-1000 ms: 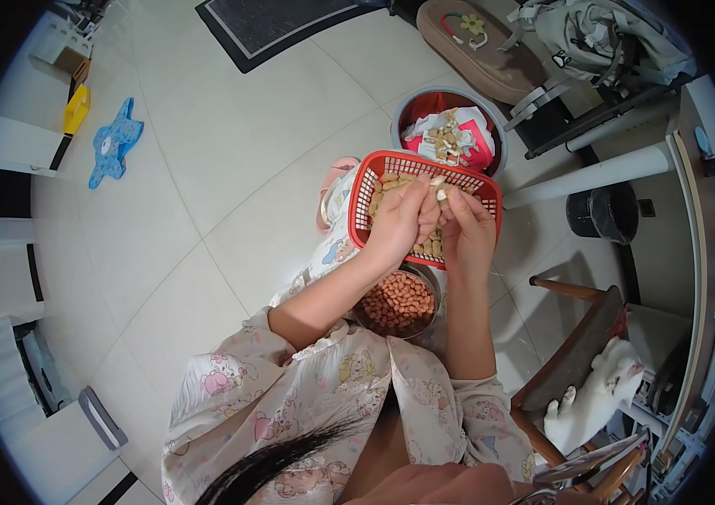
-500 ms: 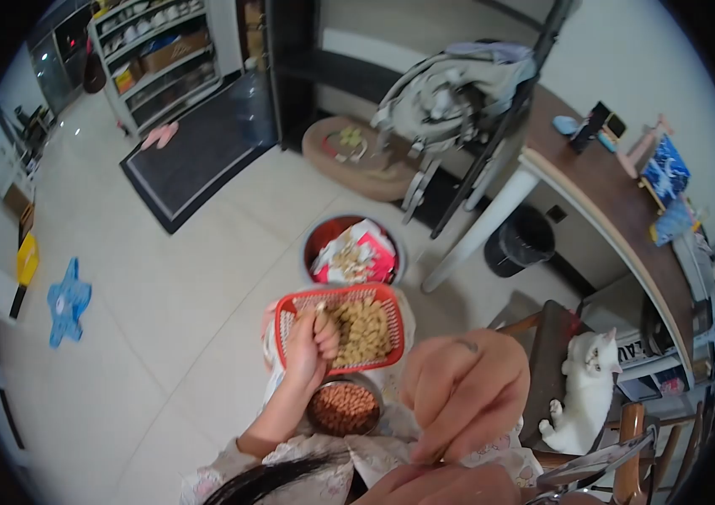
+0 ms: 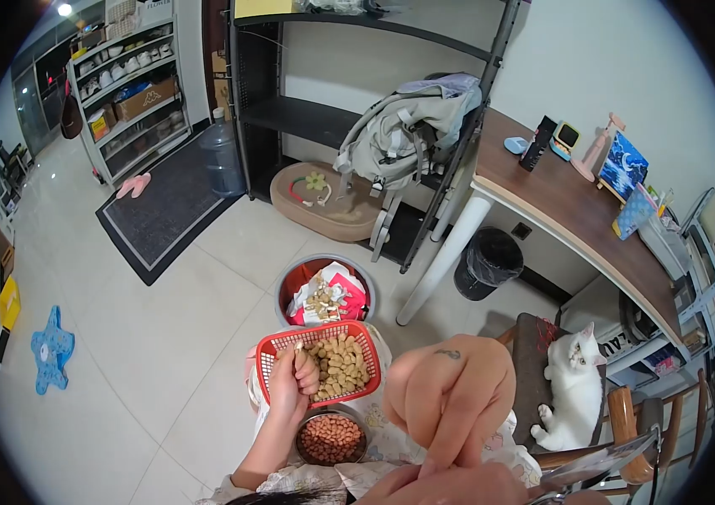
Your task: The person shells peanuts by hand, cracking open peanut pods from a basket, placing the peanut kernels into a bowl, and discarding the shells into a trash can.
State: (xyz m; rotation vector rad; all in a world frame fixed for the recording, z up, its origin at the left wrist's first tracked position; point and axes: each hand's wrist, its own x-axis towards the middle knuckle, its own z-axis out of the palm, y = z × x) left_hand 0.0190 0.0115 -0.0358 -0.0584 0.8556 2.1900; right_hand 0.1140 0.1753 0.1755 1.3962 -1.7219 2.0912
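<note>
My left hand is closed with a peanut pinched at its fingertips, over the left side of a red plastic basket. Unshelled peanuts fill the rest of the basket, which rests on my lap. Just below it is a metal bowl of shelled reddish peanut kernels. Large and close to the camera, my right hand is raised to the right of the basket, its fingers folded together. Whatever its fingertips may hold is hidden.
Beyond the basket, a basin holds shells and red-and-white packaging. A white cat lies on a chair at right. A desk, black trash bin and shelf rack stand behind. A blue star-shaped item lies on the floor.
The view has tilted upward, showing more of the rack and desk. My left hand stays at the basket, its fingers turned slightly with the peanut. My right hand stays raised and folded.
</note>
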